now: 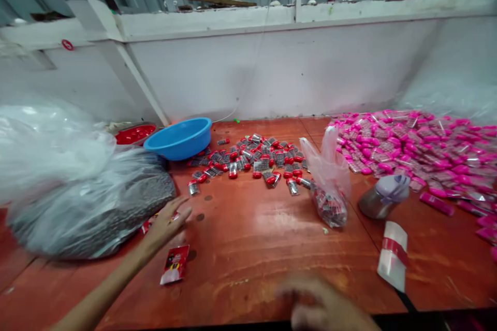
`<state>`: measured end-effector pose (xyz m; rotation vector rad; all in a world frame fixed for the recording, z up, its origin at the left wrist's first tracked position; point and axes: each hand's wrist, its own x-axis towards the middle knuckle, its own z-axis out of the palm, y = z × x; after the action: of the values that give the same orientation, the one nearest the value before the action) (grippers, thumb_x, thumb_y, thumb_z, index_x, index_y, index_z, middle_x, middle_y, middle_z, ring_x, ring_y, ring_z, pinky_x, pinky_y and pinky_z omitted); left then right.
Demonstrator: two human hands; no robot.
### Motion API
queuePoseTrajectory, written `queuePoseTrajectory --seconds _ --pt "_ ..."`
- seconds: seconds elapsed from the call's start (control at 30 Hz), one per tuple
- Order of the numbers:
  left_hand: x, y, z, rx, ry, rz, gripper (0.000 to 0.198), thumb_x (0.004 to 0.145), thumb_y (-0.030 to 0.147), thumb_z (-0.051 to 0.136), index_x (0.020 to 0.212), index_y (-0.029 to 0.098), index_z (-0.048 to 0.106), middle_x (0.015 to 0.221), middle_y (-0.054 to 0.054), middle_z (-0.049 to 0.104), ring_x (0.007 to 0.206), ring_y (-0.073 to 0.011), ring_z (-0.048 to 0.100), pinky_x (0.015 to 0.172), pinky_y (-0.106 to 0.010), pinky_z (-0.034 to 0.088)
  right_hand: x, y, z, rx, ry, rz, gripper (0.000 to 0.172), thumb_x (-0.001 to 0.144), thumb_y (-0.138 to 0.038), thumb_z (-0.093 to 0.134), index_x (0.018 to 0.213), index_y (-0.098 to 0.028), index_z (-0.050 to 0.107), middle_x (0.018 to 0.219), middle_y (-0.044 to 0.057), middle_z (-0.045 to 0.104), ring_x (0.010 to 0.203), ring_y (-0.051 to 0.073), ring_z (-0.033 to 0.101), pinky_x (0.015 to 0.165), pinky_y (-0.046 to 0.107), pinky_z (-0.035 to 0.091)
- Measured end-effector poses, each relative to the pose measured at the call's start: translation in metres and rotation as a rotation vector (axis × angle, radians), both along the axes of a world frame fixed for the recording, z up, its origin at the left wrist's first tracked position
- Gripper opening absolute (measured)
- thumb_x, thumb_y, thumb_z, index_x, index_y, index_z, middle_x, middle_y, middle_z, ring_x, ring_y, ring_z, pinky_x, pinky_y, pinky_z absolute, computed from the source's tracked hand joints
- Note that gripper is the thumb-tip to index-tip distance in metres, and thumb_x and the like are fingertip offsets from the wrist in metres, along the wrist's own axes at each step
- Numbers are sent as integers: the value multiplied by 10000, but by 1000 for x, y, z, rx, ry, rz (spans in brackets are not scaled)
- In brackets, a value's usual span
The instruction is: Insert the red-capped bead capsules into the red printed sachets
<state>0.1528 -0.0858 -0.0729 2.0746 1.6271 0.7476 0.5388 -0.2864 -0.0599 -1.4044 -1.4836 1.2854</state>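
Observation:
My left hand (169, 219) reaches over the table beside a large clear plastic bag of dark small pieces (97, 212). Its fingers are stretched out, and nothing shows in them. Partly under that hand lie red printed packets (149, 223). Just below it, a single red packet (175, 264) rests flat on the wood. Low in the view, my right hand (316, 297) hovers near the table's front edge, smeared by motion, so its fingers cannot be made out. Farther back, many small red-capped clear containers with dark contents (248, 155) lie in a loose heap.
A blue basin (180, 139) and a red tray (135, 134) stand at the back left. Right of centre are a tied clear bag (329, 196), a metal container with a cloth-like cover (382, 197) and a white bundle with a red band (394, 256). Pink-capped packs (419, 149) pile at right.

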Motion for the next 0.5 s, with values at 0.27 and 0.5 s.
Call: queuePoseTrajectory --seconds 0.27,0.5 --pt "8 169 -39 52 109 288 801 817 636 318 1378 74 420 1361 -236 438 1314 -336 359 1058 -450 290 32 249 -10 312 -482 -736 576 853 -593 415 1248 -208 579 1385 129 441 1317 257 368 1090 425 289" --pt "13 231 -56 -40 172 297 806 785 721 304 1432 244 357 1328 -201 455 1226 -394 441 987 -518 337 87 383 -39 15 -774 -772 811 740 -747 448 1382 -251 432 1521 169 215 1383 427 147 1034 684 95"
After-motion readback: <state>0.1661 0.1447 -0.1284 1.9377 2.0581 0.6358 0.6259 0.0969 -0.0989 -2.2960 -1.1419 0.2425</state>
